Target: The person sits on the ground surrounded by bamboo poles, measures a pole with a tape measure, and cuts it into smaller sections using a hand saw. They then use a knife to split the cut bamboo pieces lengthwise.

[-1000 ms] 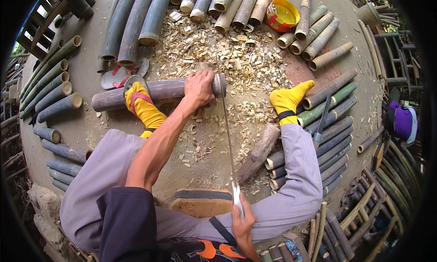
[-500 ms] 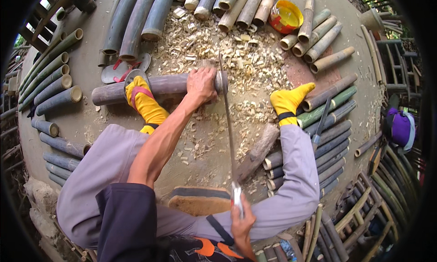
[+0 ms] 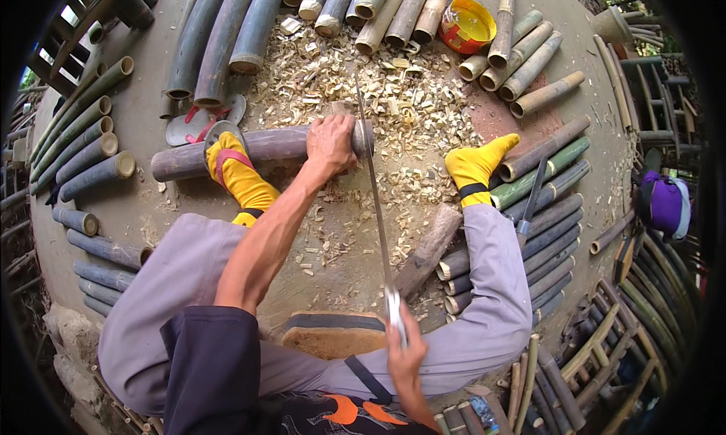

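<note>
A thick, dark bamboo pole (image 3: 274, 145) lies crosswise on the ground in front of me. My left hand (image 3: 331, 143) is wrapped over it near its right end, pressing it down. My left foot, in a yellow sock and sandal (image 3: 240, 179), rests on the pole further left. In my right hand (image 3: 407, 350) is the pale handle of a handsaw, its fingers closed around it. The long, thin saw blade (image 3: 377, 207) stretches away from me and crosses the pole's right end, just right of my left hand. A short wooden block (image 3: 342, 108) shows behind the pole there.
Wood chips (image 3: 420, 102) cover the ground beyond the pole. Cut bamboo lengths (image 3: 558, 238) lie stacked at the right, with a knife (image 3: 534, 197) on them. More bamboo tubes (image 3: 98, 170) lie left. A yellow-red tub (image 3: 467, 27) stands at the back. A log (image 3: 428, 253) lies near my right leg.
My right hand and the saw have shifted slightly, with the blade still across the pole's right end. The left hand keeps its grip; the whole view has moved a little.
</note>
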Available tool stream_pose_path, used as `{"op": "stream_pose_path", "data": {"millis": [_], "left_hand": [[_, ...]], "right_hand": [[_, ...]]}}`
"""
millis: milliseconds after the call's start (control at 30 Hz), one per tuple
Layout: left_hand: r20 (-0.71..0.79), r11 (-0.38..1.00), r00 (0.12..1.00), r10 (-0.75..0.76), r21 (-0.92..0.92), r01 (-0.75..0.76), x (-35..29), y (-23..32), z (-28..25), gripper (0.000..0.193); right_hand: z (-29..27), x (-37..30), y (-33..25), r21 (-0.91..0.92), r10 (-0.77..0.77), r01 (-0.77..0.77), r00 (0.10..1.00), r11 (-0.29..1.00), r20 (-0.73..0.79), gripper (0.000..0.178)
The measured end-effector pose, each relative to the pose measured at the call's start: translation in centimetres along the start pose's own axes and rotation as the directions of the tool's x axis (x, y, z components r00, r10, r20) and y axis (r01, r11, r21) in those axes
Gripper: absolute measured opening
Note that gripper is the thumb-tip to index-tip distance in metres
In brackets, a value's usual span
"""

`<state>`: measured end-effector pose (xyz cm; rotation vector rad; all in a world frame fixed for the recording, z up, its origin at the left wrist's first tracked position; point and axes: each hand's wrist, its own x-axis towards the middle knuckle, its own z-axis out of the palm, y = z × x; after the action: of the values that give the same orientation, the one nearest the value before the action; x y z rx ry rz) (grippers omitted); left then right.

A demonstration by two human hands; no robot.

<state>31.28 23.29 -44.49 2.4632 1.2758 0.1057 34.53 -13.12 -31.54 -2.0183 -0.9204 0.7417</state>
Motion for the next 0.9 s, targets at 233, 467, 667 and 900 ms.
{"op": "stream_pose_path", "data": {"millis": [233, 467, 667, 900], "left_hand": [[0.075, 1.0, 0.997, -0.01, 0.02, 0.009, -0.9, -1.2, -0.5, 0.064], [-0.045, 0.999, 0.999, 0.003, 0.037, -0.001, -0.4, -0.3, 0.1, 0.064], [0.015, 0.999, 1.0, -0.014, 0.044, 0.014, -0.3, -2.5, -0.7, 0.067], [-0.023, 0.999, 1.0, -0.008, 0.052, 0.009, -0.3, -0.8, 0.8, 0.067]], "right_hand": [[3.3, 9.4, -2.8, -0.051, -0.041, 0.042, 0.999, 0.998, 0.034, 0.039], [1.3, 3.7, -0.2, 0.039, -0.045, 0.044, 0.999, 0.998, 0.023, 0.041], [5.9, 13.3, -3.4, 0.13, -0.051, 0.045, 0.998, 0.99, 0.042, 0.037], [0.3, 0.7, 0.6, 0.002, -0.032, 0.032, 0.999, 0.999, 0.024, 0.041]]}}
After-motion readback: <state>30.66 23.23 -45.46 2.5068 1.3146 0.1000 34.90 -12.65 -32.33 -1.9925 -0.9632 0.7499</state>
